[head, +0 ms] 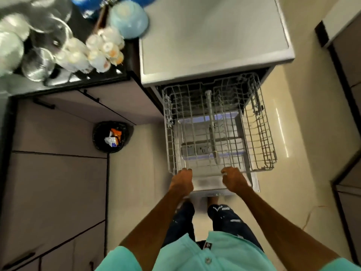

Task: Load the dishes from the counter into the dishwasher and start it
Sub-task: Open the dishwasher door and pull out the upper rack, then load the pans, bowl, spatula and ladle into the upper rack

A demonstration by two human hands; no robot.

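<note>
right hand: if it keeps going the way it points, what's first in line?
The right hand already grips the front rim of the empty rack. Pointing toward the dishwasher, it would first meet the rack's wires, then probably the spray arm; depth is unclear.

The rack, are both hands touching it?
Touching. The head view shows the left hand and the right hand with fingers curled over the front rim of the empty dishwasher rack.
</note>
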